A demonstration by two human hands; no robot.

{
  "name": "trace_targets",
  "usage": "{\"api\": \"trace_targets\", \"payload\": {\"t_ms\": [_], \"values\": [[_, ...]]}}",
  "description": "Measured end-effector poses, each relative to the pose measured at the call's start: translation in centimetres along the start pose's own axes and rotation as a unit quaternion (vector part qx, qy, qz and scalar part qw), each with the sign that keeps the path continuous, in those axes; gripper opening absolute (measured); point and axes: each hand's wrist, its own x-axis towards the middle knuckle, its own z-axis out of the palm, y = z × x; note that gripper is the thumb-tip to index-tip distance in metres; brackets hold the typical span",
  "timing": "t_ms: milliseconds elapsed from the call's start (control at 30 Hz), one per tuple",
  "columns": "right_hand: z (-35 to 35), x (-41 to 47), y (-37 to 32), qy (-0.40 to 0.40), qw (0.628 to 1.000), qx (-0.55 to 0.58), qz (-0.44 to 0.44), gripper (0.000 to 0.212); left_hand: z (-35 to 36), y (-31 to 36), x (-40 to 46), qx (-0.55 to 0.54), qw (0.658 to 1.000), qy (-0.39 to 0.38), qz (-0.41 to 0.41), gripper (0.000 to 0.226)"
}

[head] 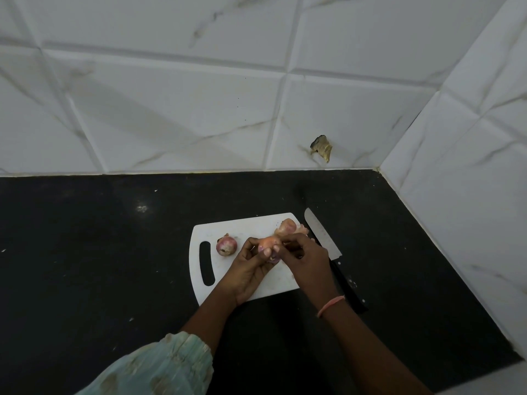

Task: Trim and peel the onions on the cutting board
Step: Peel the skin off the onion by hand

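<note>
A white cutting board (228, 229) with a handle slot lies on the black counter. My left hand (251, 266) grips a small pinkish onion (268, 243) above the board's middle. My right hand (305, 258) pinches a strip of its papery skin at the onion's right side. A second, unpeeled red onion (226, 246) sits on the board to the left of my hands. Loose peels (289, 227) lie at the board's far right corner. A knife (322, 238) with a black handle lies along the board's right edge, blade pointing away.
The black counter (99, 252) stretches left of the board. White marble-look tiled walls (171, 109) close the back and right side, meeting in a corner. A chipped hole (321, 146) marks the back wall above the counter.
</note>
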Motion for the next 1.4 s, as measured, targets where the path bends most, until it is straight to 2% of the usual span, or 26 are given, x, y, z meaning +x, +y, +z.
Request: {"api": "trace_targets", "payload": {"t_ms": [333,500,767,900,1100,1267,1400], "values": [[-0.6,0.5,-0.7,-0.008,0.995,-0.09,-0.03,0.011,0.1,0.1,-0.2,0.013,1.0,0.011,-0.001,0.069],[-0.3,0.3,-0.6,-0.003,0.994,-0.084,-0.066,0.019,0.1,0.1,-0.2,0.004,1.0,0.003,0.007,0.071],[-0.1,0.0,-0.6,0.011,0.989,-0.116,-0.096,0.011,0.3,0.1,-0.3,-0.006,1.0,0.004,0.014,0.071],[0.6,-0.2,-0.1,0.042,0.989,-0.113,-0.088,0.007,0.2,0.1,-0.2,-0.013,1.0,0.011,0.014,0.072],[1.0,-0.5,0.1,0.042,0.997,-0.042,-0.043,0.017,0.3,0.1,-0.3,-0.014,1.0,0.019,0.014,0.076],[0.9,-0.4,-0.1,0.038,0.995,-0.072,-0.059,0.007,0.5,0.2,-0.4,-0.008,1.0,0.023,0.014,0.076],[0.8,-0.3,0.0,0.018,0.992,-0.104,-0.064,0.009,0.6,0.3,-0.5,0.002,1.0,0.027,0.012,0.077]]}}
